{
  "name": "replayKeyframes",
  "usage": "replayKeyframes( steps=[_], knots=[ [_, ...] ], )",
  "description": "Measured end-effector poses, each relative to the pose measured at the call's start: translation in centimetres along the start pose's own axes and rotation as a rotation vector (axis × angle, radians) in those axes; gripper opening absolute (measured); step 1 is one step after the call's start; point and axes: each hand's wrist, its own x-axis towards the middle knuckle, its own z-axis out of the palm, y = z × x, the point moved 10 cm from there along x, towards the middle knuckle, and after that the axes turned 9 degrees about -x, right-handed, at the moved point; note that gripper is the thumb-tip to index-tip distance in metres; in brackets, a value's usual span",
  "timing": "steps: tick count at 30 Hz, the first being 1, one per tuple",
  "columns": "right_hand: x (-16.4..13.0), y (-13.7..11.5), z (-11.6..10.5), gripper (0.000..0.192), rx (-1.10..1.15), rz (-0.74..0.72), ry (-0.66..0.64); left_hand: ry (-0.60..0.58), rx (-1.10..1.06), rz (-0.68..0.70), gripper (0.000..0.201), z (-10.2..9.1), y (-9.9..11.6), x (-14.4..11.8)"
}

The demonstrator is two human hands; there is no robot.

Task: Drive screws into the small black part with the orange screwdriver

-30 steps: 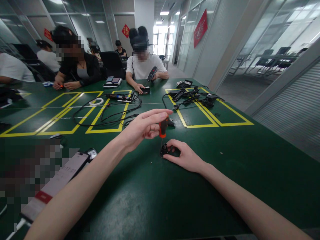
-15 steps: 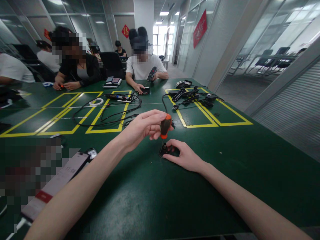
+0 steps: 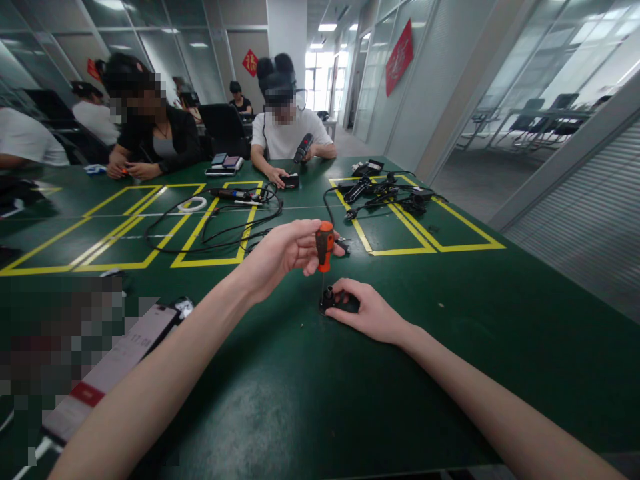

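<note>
At frame centre, my left hand [image 3: 280, 257] pinches the orange-and-black stubby screwdriver [image 3: 325, 247] upright; my right hand [image 3: 370, 312] presses the small black plastic part [image 3: 331, 301] onto the green table [image 3: 280, 400]. The tip could slip (little downward pressure), skidding the part.

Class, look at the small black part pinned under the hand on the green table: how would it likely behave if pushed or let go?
The small black part looks rigid and light, so it would probably slide on the smooth green table. That may be why the right hand presses on it. The screwdriver in the left hand bears on its raised post, so unheld it might tip or twist.
</note>
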Motion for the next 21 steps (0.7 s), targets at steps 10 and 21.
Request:
replayKeyframes(
  steps=[10, 21],
  knots=[
    [0.01, -0.18, -0.16, 0.017, -0.011, 0.002, 0.001, 0.039, 0.070, -0.012, 0.045, 0.00, 0.08, -0.58],
    [0.05, -0.20, -0.08, 0.015, 0.015, -0.003, -0.002, -0.022, -0.016, -0.007, 0.043, 0.22, -0.03, -0.22]
  ],
)
